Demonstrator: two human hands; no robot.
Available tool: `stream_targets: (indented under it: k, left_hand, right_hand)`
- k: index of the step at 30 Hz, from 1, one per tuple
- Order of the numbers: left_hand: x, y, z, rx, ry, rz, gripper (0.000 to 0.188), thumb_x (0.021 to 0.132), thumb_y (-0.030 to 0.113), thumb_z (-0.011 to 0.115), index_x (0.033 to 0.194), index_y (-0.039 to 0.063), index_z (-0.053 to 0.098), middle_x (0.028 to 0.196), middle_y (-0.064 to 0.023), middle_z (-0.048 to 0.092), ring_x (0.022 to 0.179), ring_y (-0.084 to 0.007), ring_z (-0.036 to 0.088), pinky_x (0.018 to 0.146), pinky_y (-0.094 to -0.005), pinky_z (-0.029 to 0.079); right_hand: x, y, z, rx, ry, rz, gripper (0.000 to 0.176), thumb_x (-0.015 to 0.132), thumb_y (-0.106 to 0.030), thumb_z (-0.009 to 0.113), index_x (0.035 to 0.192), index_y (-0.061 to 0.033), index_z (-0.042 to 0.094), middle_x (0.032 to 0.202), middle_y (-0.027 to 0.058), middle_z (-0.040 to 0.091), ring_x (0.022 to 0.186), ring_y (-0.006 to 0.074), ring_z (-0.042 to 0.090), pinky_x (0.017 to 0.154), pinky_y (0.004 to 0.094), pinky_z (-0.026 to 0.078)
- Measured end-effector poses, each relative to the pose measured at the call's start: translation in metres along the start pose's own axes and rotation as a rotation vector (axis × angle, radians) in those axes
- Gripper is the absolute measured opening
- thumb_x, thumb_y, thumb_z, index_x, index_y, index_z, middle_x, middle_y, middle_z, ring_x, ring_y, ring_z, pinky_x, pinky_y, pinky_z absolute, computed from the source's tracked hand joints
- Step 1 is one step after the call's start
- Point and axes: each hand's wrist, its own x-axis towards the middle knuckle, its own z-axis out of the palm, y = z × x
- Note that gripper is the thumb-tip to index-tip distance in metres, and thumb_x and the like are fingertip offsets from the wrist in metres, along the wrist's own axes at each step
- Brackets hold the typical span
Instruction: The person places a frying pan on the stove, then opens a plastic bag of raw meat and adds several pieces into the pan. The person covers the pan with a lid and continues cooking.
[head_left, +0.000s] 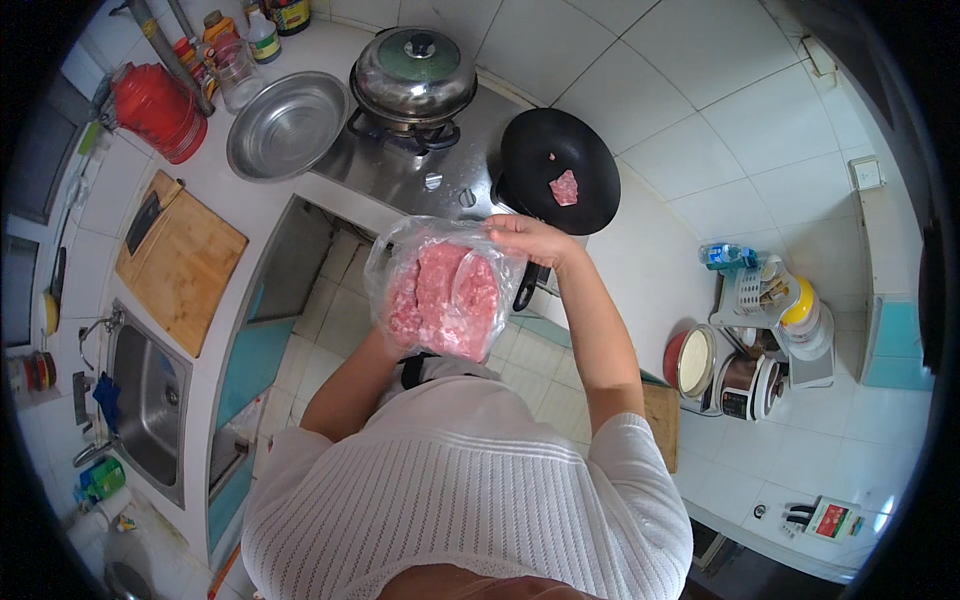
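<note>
A clear plastic bag (510, 277) of pink minced meat (454, 300) hangs in front of my body, above the floor. My right hand (534, 238) pinches the bag's upper right edge. From below and the left, my left hand (391, 339) holds up the bag, with most of its fingers hidden behind the meat. Just beyond my right hand is a black frying pan (525, 165). One piece of pink meat (565, 188) and a tiny scrap lie in the pan.
A lidded steel pot (412, 75) stands on the gas stove (390, 176). To its left are a steel basin (289, 127) and a wooden cutting board (187, 262) with a cleaver (144, 223). A sink (150, 405) is at far left. The pan's handle (526, 289) juts towards me.
</note>
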Motion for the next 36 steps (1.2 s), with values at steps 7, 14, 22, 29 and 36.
stream_targets:
  k: [7, 14, 22, 29, 36]
  left_hand:
    - [0.005, 0.009, -0.004, 0.037, 0.018, 0.044, 0.053, 0.101, 0.042, 0.048, 0.141, 0.008, 0.046, 0.137, -0.0106, 0.054, 0.123, -0.029, 0.055, 0.106, -0.0453, 0.045]
    - [0.015, 0.03, -0.011, 0.098, 0.07, 0.135, 0.052, 0.101, 0.041, 0.048, 0.141, 0.008, 0.046, 0.138, -0.0106, 0.054, 0.124, -0.029, 0.055, 0.106, -0.0454, 0.045]
    - [0.031, 0.047, 0.0, 0.091, 0.028, 0.179, 0.052, 0.101, 0.041, 0.048, 0.141, 0.008, 0.046, 0.138, -0.0106, 0.053, 0.124, -0.0289, 0.054, 0.106, -0.0454, 0.046]
    - [0.047, 0.054, 0.017, 0.019, -0.086, 0.219, 0.052, 0.101, 0.041, 0.048, 0.141, 0.008, 0.045, 0.139, -0.0107, 0.053, 0.124, -0.0288, 0.054, 0.106, -0.0455, 0.046]
    - [0.055, 0.055, 0.023, -0.054, -0.121, 0.23, 0.052, 0.101, 0.04, 0.048, 0.141, 0.008, 0.045, 0.139, -0.0107, 0.052, 0.124, -0.0288, 0.054, 0.106, -0.0455, 0.046]
  right_hand:
    - [-0.021, 0.032, -0.003, -0.143, -0.002, -0.244, 0.052, 0.09, -0.02, 0.071, 0.137, -0.006, 0.052, 0.122, 0.0012, 0.06, 0.105, 0.0095, 0.058, 0.092, 0.0255, 0.046]
    - [-0.048, -0.006, 0.055, -0.77, 0.534, -0.709, 0.057, 0.093, -0.034, 0.063, 0.143, -0.0109, 0.048, 0.135, 0.012, 0.054, 0.131, 0.028, 0.044, 0.115, 0.0434, 0.023]
    - [-0.07, -0.022, 0.054, -0.929, 0.534, -0.71, 0.007, 0.082, -0.012, 0.07, 0.087, -0.015, 0.073, 0.099, 0.0034, 0.06, 0.107, 0.0271, 0.054, 0.11, 0.0453, 0.028]
    - [-0.097, 0.017, 0.067, -1.355, 0.296, -0.774, 0.015, 0.074, -0.008, 0.07, 0.087, -0.0151, 0.073, 0.138, 0.0008, 0.058, 0.137, 0.0271, 0.043, 0.116, 0.0489, 0.03]
    - [-0.065, 0.066, 0.049, -1.623, 0.504, -0.581, 0.032, 0.075, 0.003, 0.059, 0.102, -0.0094, 0.072, 0.136, 0.0108, 0.058, 0.133, 0.0243, 0.047, 0.112, 0.0402, 0.036]
